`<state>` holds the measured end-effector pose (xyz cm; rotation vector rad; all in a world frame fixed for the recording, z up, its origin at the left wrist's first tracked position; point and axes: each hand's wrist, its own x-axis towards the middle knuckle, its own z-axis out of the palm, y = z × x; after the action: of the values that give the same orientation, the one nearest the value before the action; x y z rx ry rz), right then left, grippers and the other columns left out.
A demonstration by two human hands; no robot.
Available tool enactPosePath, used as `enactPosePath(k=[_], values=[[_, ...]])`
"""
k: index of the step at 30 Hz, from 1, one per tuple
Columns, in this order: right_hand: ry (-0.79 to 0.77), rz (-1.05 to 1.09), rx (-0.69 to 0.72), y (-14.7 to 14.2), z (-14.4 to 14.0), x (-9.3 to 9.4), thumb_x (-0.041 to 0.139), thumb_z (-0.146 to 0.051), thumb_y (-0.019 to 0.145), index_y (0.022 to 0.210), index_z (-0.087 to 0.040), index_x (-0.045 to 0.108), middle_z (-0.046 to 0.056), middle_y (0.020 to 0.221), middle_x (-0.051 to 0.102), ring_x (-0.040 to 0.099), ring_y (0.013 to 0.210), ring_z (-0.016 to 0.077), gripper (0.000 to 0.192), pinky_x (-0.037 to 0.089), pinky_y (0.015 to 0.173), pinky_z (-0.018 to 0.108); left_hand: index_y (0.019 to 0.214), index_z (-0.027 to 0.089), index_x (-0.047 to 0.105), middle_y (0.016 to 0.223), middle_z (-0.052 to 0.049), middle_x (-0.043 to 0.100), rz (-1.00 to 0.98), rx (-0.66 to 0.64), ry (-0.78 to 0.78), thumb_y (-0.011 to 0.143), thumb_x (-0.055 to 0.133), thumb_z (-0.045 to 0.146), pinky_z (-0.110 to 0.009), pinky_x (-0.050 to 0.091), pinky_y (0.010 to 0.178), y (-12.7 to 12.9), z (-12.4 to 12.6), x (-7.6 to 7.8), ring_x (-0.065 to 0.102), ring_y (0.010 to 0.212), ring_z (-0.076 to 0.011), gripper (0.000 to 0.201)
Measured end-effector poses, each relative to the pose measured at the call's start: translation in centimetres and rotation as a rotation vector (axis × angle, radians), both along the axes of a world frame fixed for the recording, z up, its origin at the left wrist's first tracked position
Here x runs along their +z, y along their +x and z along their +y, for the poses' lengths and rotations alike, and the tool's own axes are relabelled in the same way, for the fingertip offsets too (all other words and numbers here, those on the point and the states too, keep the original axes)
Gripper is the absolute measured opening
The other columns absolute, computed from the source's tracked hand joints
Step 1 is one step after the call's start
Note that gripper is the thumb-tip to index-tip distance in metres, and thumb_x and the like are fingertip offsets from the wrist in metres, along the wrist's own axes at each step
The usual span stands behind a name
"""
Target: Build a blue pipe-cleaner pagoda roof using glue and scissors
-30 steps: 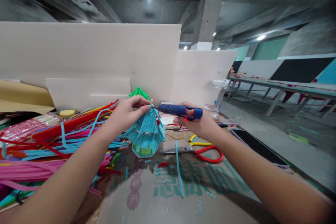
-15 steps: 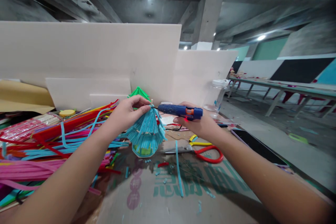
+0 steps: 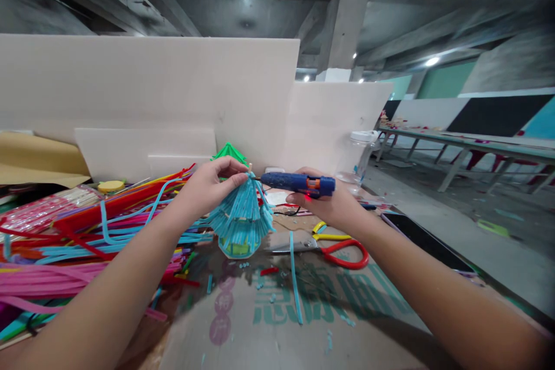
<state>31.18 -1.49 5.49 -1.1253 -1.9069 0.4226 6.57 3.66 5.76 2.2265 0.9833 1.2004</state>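
Observation:
Thumb and fingers of my left hand [image 3: 219, 178] pinch the top of a light-blue tiered model [image 3: 243, 214], a cone-like roof covered in pipe-cleaner strips, with a short wooden stick poking from its tip. My right hand [image 3: 327, 196] is wrapped round a dark-blue hot glue gun [image 3: 299, 183], whose small red light glows. The gun points left, its nozzle at the model's peak; whether it touches cannot be made out. Just below, a loose light-blue strip [image 3: 295, 280] lies across the blades of the red-and-yellow-handled scissors [image 3: 344, 254].
Pink, blue and red pipe cleaners [image 3: 56, 277] pile up at left. Behind stand white boards [image 3: 151, 87] and a green roof-shaped piece [image 3: 229, 153]. A clear plastic jar [image 3: 359, 156] and a phone [image 3: 425, 243] are at right. Small blue scraps litter the printed cardboard [image 3: 260, 341].
Almost nothing differs. Both hands, the glue gun and the blue model keep practically the same positions.

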Motion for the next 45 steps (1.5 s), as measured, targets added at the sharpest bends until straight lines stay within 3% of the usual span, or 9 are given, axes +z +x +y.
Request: enactPosePath(k=[11,29,45], values=[[-0.006,-0.058,-0.018,0.3,0.2,-0.2,0.069,-0.038,0.074,0.091,-0.019,0.062,-0.003,0.067,0.056,0.049,0.060,0.0124,0.026,0.037,0.055,0.024,0.100,0.020,0.066,0.096,-0.006,0.072,0.016,0.020,-0.011,0.084,0.059,0.051,-0.032,0.052,0.077,-0.2,0.0,0.1,0.066,0.087,-0.0212,0.036],[-0.039,-0.080,-0.005,0.6,0.1,-0.4,0.072,-0.047,0.073,0.097,-0.019,0.063,-0.004,0.066,0.055,0.047,0.058,0.0119,0.038,0.036,0.053,0.024,0.099,0.019,0.065,0.100,-0.006,0.071,0.007,0.039,-0.019,0.084,0.060,0.050,-0.033,0.051,0.080,-0.4,0.1,0.1,0.066,0.091,-0.0215,0.034],[-0.039,-0.130,0.042,0.9,0.2,-0.3,0.074,-0.045,0.071,0.099,-0.019,0.065,0.001,0.081,0.065,0.056,0.067,0.0145,0.039,0.041,0.057,0.025,0.100,0.018,0.065,0.094,-0.007,0.071,-0.015,0.025,-0.031,0.082,0.061,0.052,-0.032,0.051,0.076,-0.7,1.0,-0.3,0.066,0.087,-0.0213,0.038]])
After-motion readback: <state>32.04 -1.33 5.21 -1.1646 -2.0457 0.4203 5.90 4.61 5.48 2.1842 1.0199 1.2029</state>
